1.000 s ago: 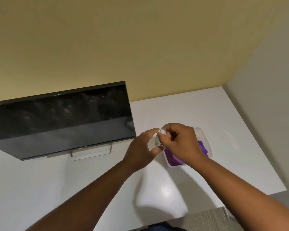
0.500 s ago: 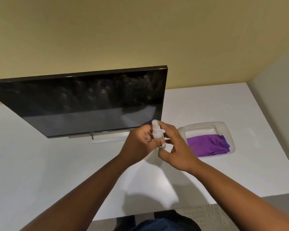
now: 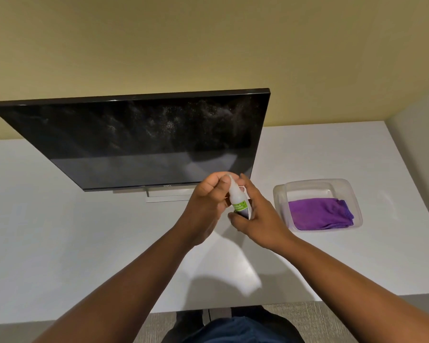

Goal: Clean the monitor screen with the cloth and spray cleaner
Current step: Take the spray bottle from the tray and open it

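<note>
I've got the spray bottle (image 3: pixel 238 201) gripped between both hands, left hand (image 3: pixel 206 203) curled at its top, right hand (image 3: pixel 257 214) round its base. Dusty monitor (image 3: pixel 144 142) just beyond, cloth (image 3: pixel 320 213) right. Bad aim could wet the table (image 3: pixel 60 231).

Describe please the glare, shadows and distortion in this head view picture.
Head view: a bright glare patch on the white table near the forearms; soft shadows of the arms beside it; dusty specks catch light on the monitor screen; the wide-angle lens bends the table edges; both hands and the spray bottle look sharp.
</note>
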Demonstrator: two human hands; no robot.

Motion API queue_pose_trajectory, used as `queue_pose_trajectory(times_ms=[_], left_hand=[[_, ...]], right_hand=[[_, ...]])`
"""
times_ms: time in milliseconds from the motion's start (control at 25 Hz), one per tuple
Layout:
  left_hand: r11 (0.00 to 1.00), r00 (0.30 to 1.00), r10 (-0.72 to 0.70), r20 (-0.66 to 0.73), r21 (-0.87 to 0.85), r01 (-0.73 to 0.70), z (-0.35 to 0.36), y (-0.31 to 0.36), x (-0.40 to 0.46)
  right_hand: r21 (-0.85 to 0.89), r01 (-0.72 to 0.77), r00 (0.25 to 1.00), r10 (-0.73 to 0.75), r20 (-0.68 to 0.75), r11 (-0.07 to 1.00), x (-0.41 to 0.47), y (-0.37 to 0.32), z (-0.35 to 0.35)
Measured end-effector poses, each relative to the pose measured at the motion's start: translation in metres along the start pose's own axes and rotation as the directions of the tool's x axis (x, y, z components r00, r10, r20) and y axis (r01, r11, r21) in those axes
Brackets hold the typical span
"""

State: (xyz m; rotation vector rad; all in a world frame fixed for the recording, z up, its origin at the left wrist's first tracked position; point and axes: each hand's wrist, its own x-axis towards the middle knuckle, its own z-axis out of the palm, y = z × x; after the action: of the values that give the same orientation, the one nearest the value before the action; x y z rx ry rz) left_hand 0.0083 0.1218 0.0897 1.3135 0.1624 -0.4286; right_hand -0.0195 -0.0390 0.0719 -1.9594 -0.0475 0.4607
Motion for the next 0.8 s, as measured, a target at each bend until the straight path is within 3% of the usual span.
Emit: queue_pose_trajectory(times_ms=[80,160,400,800], left_hand=[[0.982,0.995,-0.094,-0.022,-0.165,0.089,0.007,0.0,0.001],[0.965,0.984,-0.172,-0.038,-0.209,0.16,0.015,0.002,0.003],[0.953,0.968,-0.241,-0.066,-0.206,0.223,0.032,-0.003,0.005],[0.97,0.955,-0.231,-0.188,-0.118,0.211,0.037,-0.017,0.002]], right_hand=[[0.052,-0.009,1.0,0.008,0.014,0.999,-0.001,-0.002,0.0],[0.106,-0.012,1.0,0.01,0.026,0.994,-0.003,-0.003,0.001],[0.083,0.002,1.0,-0.001,-0.016,0.997,-0.01,-0.007,0.001],[0.059,-0.024,0.999,0.026,-0.035,0.998,-0.017,0.001,0.009]])
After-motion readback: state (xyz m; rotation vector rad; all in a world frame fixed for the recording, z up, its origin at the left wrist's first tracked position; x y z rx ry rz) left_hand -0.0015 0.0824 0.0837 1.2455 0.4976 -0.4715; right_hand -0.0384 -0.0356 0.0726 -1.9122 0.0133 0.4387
